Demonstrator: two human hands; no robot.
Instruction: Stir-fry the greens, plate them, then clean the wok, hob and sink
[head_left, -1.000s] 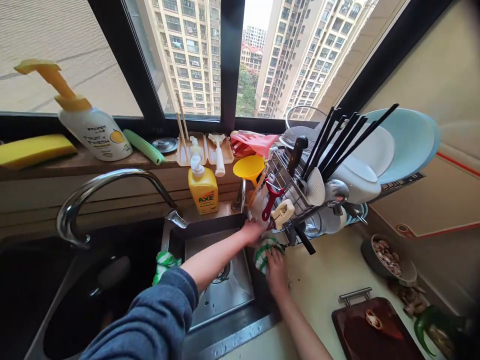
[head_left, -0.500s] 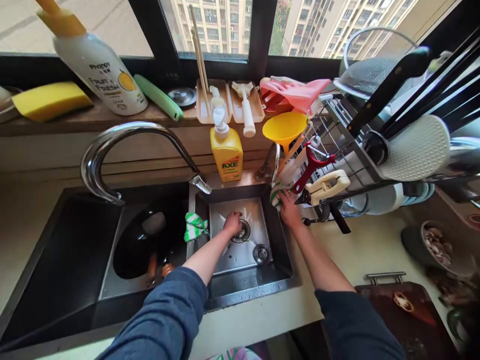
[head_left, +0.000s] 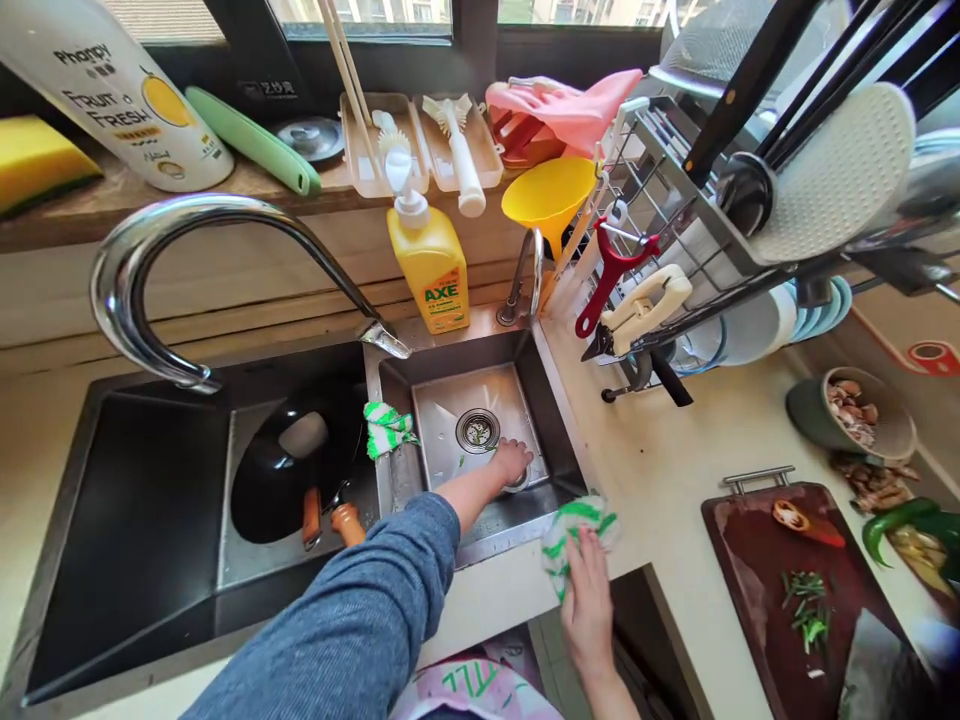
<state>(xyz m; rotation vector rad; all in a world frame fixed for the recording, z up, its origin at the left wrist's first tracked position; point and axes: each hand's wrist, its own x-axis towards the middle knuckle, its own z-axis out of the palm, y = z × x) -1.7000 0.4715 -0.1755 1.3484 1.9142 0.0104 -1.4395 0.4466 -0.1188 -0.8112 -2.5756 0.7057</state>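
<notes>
My left hand is inside the small sink basin, its fingers curled over a round metal drain stopper that it mostly hides. The drain strainer is uncovered to its left, with bits of green scraps on and around it. At the basin's front right corner, my right hand holds a green-and-white striped cloth against the counter edge. A second striped cloth lies on the divider between the two basins.
A black wok sits in the left basin under the curved faucet. Behind the sink stands a yellow soap bottle. A utensil rack juts over the right counter, near a cutting board with chopped greens.
My left hand has moved right, from the drain to the stopper. My right hand has brought its cloth from the sink's back right corner to the front. The view has tilted down.
</notes>
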